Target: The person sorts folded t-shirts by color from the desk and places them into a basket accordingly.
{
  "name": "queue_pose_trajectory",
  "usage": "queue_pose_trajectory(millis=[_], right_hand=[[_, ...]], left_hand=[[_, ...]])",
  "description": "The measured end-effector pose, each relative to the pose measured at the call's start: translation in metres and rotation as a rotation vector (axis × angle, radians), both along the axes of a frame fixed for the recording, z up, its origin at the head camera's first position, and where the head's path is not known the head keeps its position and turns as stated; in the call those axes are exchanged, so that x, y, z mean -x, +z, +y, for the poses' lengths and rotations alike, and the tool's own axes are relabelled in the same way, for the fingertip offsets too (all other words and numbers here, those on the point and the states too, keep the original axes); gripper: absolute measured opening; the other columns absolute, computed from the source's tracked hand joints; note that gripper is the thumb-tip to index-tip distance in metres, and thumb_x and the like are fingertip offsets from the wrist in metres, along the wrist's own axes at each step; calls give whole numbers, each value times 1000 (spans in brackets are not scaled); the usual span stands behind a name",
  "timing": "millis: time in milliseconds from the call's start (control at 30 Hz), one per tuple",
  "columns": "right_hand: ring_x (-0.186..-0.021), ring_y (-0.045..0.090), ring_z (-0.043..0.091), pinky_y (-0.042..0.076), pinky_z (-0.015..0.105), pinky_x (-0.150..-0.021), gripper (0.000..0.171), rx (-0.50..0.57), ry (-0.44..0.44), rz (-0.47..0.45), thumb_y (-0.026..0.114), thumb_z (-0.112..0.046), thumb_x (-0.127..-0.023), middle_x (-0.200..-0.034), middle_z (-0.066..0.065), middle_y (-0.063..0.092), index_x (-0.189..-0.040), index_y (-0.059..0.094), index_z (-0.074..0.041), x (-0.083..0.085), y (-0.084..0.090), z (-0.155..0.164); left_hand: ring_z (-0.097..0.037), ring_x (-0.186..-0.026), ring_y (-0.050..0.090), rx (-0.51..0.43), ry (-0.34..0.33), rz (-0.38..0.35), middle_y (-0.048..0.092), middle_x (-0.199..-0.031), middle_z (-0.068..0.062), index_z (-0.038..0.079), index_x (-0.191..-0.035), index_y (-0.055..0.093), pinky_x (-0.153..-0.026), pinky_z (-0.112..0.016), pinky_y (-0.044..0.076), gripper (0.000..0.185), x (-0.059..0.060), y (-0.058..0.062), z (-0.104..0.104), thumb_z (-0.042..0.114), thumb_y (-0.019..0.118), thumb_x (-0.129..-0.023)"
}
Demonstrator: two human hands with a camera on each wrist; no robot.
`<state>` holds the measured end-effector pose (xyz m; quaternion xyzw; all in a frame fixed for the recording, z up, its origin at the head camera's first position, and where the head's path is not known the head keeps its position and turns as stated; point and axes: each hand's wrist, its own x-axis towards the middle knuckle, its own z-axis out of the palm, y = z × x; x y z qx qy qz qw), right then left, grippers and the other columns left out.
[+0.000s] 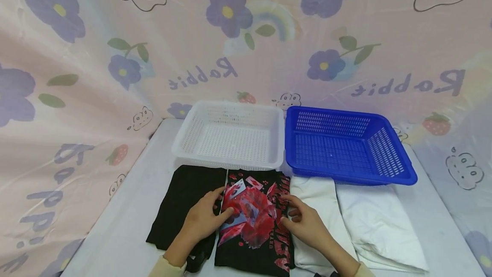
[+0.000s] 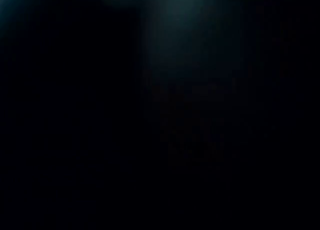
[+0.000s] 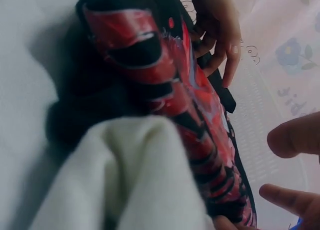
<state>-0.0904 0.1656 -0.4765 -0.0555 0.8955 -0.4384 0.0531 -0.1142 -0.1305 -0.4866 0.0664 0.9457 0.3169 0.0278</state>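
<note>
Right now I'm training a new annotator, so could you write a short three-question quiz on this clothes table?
1. True or false: the white perforated plastic basket holds folded clothes.
2. Which garment do the left hand and right hand both touch? A) the black T-shirt with a red print B) the plain black folded garment C) the white folded garment
3. What stands just right of the white basket?

Key: 1 false, it is empty; 2 A; 3 the blue perforated plastic basket.
</note>
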Motion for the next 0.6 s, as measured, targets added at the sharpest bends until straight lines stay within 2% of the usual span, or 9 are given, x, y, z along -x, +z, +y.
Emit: queue_pose_trajectory(millis=[133,267,367,433,500,600], right_hand=[[-86,68,13,53,22,-70,53,-10,38,11,73,-23,-81,-118,12,66,-131,55,-22,3,-4,-1],[-82,67,10,52,23,-69,55,-21,81,7,73,-24,-80,-112,9,68,-131,54,-19,7,-6,-6],[-75,60,5,47,22,-65,57,-75,85,6,74,-27,-78,-101,2,67,-131,54,-20,10,-8,-10],[-71,53,7,43,24,-63,59,-106,75,3,74,-28,-77,-93,-1,63,-132,54,-20,11,-8,-12],[-79,55,10,45,28,-68,60,-130,56,6,74,-30,-76,-98,0,62,-132,54,-21,10,-9,-14],[-101,59,20,49,39,-82,63,-118,50,3,74,-31,-76,-117,6,62,-134,53,-18,9,-10,-16]], left_hand=[[-11,-93,58,72,-21,32,63,-109,5,22,-139,51,-74,-37,51,71,1,-3,1,58,67,-80],[-14,-98,61,98,-29,39,65,-110,2,20,-139,51,-78,-41,53,72,3,-3,0,58,67,-80],[-17,-103,61,117,-46,34,64,-115,0,19,-140,49,-83,-43,53,74,5,-6,0,59,67,-80],[-18,-102,60,129,-66,36,64,-114,0,18,-140,49,-83,-42,53,74,6,-8,0,59,66,-81],[-18,-101,60,145,-86,46,64,-112,1,18,-140,50,-81,-41,52,74,7,-9,0,59,65,-81],[-18,-101,59,156,-102,50,63,-113,0,18,-139,50,-81,-41,52,73,7,-11,1,60,64,-81]])
